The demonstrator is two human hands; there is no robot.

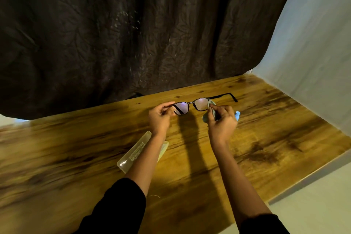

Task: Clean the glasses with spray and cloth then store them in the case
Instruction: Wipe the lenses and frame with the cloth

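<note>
Black-framed glasses (191,105) are held above the wooden table (76,148), lenses facing me. My left hand (160,118) pinches the frame's left end, where one arm is folded behind the lens. My right hand (222,121) grips a light blue cloth (210,109) and presses it against the right lens. The other arm of the glasses sticks out to the right, unfolded. A clear plastic case (135,152) lies open on the table under my left forearm, partly hidden by it. No spray bottle is visible.
A dark patterned curtain (133,34) hangs behind the table's far edge. A white sheet (313,62) covers the right side. The table's right edge (311,176) runs diagonally beside a pale floor.
</note>
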